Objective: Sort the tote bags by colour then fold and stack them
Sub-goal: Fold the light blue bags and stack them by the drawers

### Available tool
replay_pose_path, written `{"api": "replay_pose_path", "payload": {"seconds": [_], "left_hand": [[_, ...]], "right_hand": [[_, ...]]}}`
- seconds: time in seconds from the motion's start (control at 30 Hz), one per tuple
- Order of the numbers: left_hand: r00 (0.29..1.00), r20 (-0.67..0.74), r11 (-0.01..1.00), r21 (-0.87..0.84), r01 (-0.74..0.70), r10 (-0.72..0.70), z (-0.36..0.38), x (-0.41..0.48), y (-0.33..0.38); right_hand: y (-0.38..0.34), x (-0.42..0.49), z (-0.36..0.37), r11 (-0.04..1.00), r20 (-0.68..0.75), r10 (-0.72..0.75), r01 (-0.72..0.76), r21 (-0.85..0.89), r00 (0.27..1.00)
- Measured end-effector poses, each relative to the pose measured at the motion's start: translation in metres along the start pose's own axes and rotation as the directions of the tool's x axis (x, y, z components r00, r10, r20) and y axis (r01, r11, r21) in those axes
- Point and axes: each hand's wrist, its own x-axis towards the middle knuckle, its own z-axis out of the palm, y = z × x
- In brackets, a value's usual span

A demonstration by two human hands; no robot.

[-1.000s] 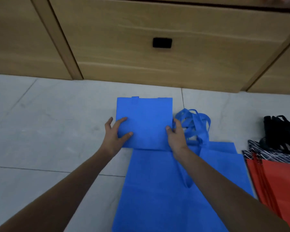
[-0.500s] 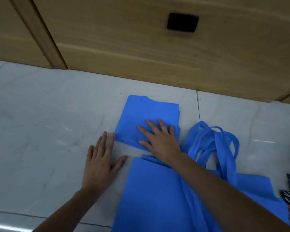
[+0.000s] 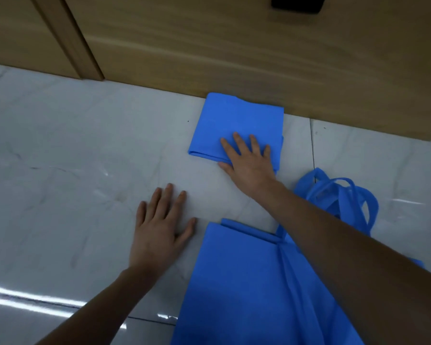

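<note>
A folded blue tote bag (image 3: 237,123) lies on the tiled floor, its far edge against the wooden cabinet. My right hand (image 3: 249,160) lies flat on its near right corner, fingers straight and spread. My left hand (image 3: 161,230) rests flat on the bare floor, to the left of a pile of unfolded blue tote bags (image 3: 249,290) that fills the lower right. Their blue handles (image 3: 343,197) loop out to the right of my right forearm, which covers part of the pile.
The wooden cabinet (image 3: 234,46) runs across the top, with a dark handle recess (image 3: 296,5) at the upper right. Pale glossy floor tiles (image 3: 72,170) stretch away to the left.
My right hand has pushed the folded blue bag away from the pile up to the cabinet. My left hand came off the bag and now lies on the floor.
</note>
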Motion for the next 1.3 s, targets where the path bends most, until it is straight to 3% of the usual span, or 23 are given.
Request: {"api": "replay_pose_path", "payload": {"seconds": [0.1,0.23,0.3,0.43,0.53,0.6,0.67,0.73,0.8,0.87,1.0,1.13,1.3], "left_hand": [[0.999,0.039,1.0,-0.02,0.002,-0.002,-0.005,0.0,0.001],[0.99,0.14,0.99,-0.132,0.051,-0.032,-0.014,-0.001,0.003],[0.987,0.16,0.967,-0.249,0.046,-0.006,-0.022,-0.015,0.008],[0.989,0.148,0.922,-0.385,0.037,0.022,-0.039,-0.076,0.027],[0.999,0.048,0.939,-0.342,0.039,-0.025,-0.05,-0.122,0.047],[0.997,-0.049,0.963,-0.258,-0.073,0.062,-0.051,-0.149,0.063],[0.971,-0.001,0.956,-0.175,-0.236,0.239,-0.045,-0.172,0.08],[0.927,0.117,0.933,-0.088,-0.348,0.356,-0.028,-0.19,0.089],[0.909,0.247,0.94,-0.024,-0.341,0.337,-0.014,-0.202,0.09],[0.906,0.293,0.947,0.005,-0.32,0.305,-0.006,-0.211,0.086],[0.91,0.296,0.95,0.028,-0.312,0.291,-0.004,-0.213,0.083],[0.907,0.281,0.944,0.009,-0.329,0.314,-0.001,-0.214,0.081],[0.915,0.209,0.939,-0.061,-0.339,0.344,0.0,-0.211,0.083]], "right_hand": [[0.002,-0.025,-0.009,0.995,-0.069,-0.079,0.083,0.05,0.994],[0.008,-0.102,-0.007,0.947,-0.429,-0.053,0.182,0.265,0.902],[0.011,-0.154,0.006,0.923,-0.477,-0.013,0.194,0.332,0.879],[0.009,-0.249,0.038,0.928,-0.462,0.046,0.133,0.347,0.886],[-0.002,-0.313,0.058,0.922,-0.42,0.238,-0.069,0.38,0.876],[-0.01,-0.338,0.067,0.892,-0.285,0.37,-0.253,0.374,0.884],[-0.014,-0.345,0.073,0.868,-0.14,0.424,-0.358,0.343,0.895],[-0.01,-0.339,0.071,0.858,-0.05,0.402,-0.357,0.369,0.914],[0.0,-0.33,0.065,0.845,-0.027,0.366,-0.32,0.427,0.93],[0.012,-0.319,0.047,0.831,-0.097,0.384,-0.298,0.469,0.918],[0.046,-0.279,-0.012,0.699,-0.296,0.561,-0.249,0.671,0.773],[0.077,-0.225,-0.051,0.496,-0.201,0.661,-0.219,0.84,0.723],[0.092,-0.171,-0.048,0.278,-0.051,0.704,-0.208,0.938,0.708]]}}
